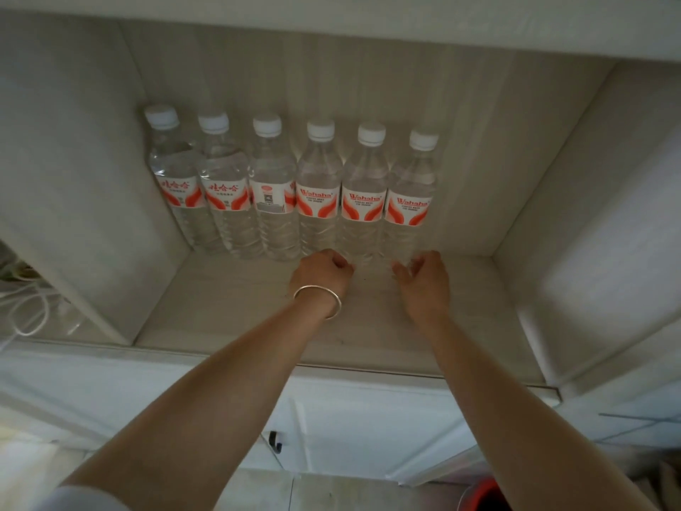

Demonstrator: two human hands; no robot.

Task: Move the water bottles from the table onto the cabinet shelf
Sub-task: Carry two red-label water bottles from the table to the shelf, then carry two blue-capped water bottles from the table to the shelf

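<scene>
We see a dim, greyish, low-contrast view with soft, even light, perhaps arriving from the right, where the cabinet's side panel (608, 260) shows a pale bright patch. The shelf (236, 311) recess is shadowed toward the back. Wide-angle distortion bends straight edges near the borders. Corners look smeared and blurry; bottle labels (363, 204) at centre stay fairly sharp.

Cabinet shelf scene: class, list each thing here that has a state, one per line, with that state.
Six water bottles: upright, capped, full, in one row at the back.
Cabinet shelf: open-fronted, bare in front of the row.
Left hand: curled at a bottle's base.
Right hand: curled at the rightmost bottle's base.
</scene>
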